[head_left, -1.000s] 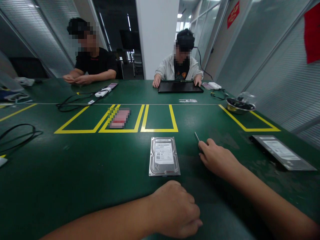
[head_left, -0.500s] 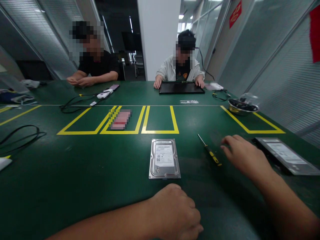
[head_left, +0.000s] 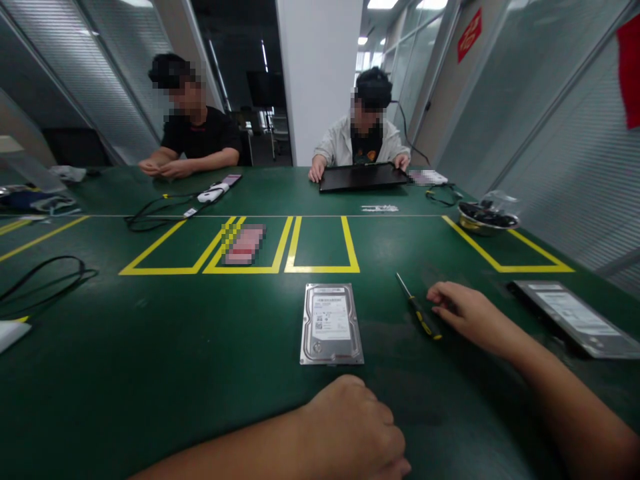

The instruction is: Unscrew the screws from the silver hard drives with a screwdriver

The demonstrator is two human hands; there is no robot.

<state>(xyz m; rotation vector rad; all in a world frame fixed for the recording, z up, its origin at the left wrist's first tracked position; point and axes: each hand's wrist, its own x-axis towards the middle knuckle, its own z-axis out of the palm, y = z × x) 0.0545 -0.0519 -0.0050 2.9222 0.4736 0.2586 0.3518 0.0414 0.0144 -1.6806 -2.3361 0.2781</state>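
Observation:
A silver hard drive [head_left: 331, 323] with a white label lies flat on the green table, in front of me. Just below it, my left hand [head_left: 357, 427] rests on the tabletop, knuckles up, closed in a loose fist; its palm side is hidden. Pointing away from me, a screwdriver [head_left: 420, 310] with a yellow and black handle lies right of the drive. Close to that handle hovers my right hand [head_left: 460, 310], fingers loosely bent and apart, holding nothing. The hand does not appear to touch the screwdriver.
Beyond my right hand lies a second hard drive [head_left: 575, 317]. A metal bowl [head_left: 487, 220] of dark items stands at back right. Yellow tape [head_left: 320, 269] marks several boxes; a blurred pink object [head_left: 244, 245] lies in one. Across the table, one person holds a black panel [head_left: 363, 179]; another sits left.
My right hand has moved left, nearer the screwdriver handle. My left hand stays by the hard drive. The person across has tilted the black panel slightly. The view has shifted a little.

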